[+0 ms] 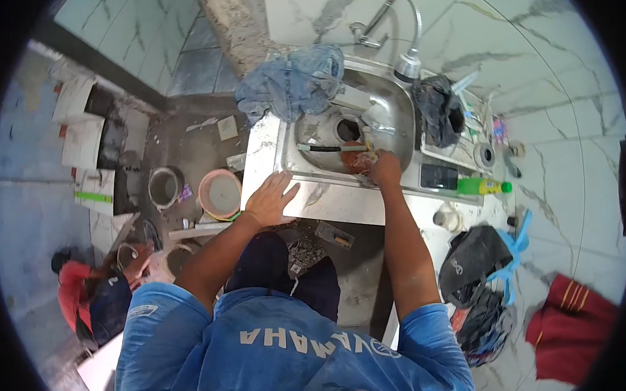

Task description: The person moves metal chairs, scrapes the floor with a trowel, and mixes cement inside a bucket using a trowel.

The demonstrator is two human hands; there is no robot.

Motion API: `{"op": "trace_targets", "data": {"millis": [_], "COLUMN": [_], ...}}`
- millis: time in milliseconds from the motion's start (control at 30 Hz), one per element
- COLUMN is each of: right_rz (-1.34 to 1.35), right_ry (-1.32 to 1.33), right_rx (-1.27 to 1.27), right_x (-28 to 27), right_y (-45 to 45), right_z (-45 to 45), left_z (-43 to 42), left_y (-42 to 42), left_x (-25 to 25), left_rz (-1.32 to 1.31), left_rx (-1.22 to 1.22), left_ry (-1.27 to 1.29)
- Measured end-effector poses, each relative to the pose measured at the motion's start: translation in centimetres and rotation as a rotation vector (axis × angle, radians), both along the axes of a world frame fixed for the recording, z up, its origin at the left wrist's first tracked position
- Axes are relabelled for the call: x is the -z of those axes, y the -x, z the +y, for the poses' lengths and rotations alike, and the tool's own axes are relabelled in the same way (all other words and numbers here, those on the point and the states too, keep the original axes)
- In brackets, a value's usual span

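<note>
My left hand [272,200] lies flat with spread fingers on the front left edge of the metal sink counter [334,200]. At the front of the sink basin [398,123], my right hand [384,170] is closed; what its fingers hold is too small to make out. Right beside its fingertips is a reddish-brown round object [355,159]. A thin stick [328,149], dark at one end and pale at the other, lies across the basin. Behind it a pale piece with a dark round opening [348,130] sits in the basin.
Denim cloth [292,82] drapes over the sink's back left. A faucet [406,65] stands behind; a black bag [439,112] and a green bottle [483,186] are on the right. Buckets [220,194] stand on the floor at left. Another person [78,293] crouches at lower left.
</note>
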State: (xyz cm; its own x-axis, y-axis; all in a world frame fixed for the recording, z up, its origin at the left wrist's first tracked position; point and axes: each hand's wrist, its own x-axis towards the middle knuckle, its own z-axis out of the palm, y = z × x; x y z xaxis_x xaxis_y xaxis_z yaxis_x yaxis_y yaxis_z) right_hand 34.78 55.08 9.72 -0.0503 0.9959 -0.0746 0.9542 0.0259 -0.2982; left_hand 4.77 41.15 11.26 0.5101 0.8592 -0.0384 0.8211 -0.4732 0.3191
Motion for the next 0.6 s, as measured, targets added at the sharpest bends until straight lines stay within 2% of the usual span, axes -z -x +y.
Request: {"op": "trace_targets", "data": {"millis": [67,233,400,467,500,533,567,600], "right_rz": [-0.071,-0.07,0.064,-0.094,0.025,0.183,-0.023,0.221], "right_ry": [0.142,0.223,0.077,-0.149,-0.318,-0.183,-0.135,-0.166], "right_rx": [-0.034,-0.141,-0.294,-0.419,-0.479,-0.43,-0.592,-0.437], "right_x": [0.5,3.5,1.2,-0.9,1.8,-3.4,-5.8,-7.7], "right_y": [-0.3,-1.0,-2.0,-3.0,-5.1,-4.1,-4.0,-3.6], "right_z": [1.1,3.4,2.1,1.6,3.1,1.6,1.9,1.2], "left_z": [-0.1,-0.5,-1.1,-1.2,-1.2,-1.0,-1.2,-1.4], "left_y": [-0.1,-0.5,-0.8,-0.6,-0.5,0.2,0.5,0.4], "left_x": [-0.2,0.1,-0.2,0.2,1.4,2.7,3.3,3.7], "left_rz": [-0.002,-0.013,0.045,0.067,-0.096,-0.236,-0.222,-0.241], "left_rx": [0.024,-0.004,-0.072,-0.019,0.036,0.078,0.057,0.036], "left_ry": [-0.041,-0.121,-0.188,-0.199,-0.318,-0.443,-0.464,-0.495]}}
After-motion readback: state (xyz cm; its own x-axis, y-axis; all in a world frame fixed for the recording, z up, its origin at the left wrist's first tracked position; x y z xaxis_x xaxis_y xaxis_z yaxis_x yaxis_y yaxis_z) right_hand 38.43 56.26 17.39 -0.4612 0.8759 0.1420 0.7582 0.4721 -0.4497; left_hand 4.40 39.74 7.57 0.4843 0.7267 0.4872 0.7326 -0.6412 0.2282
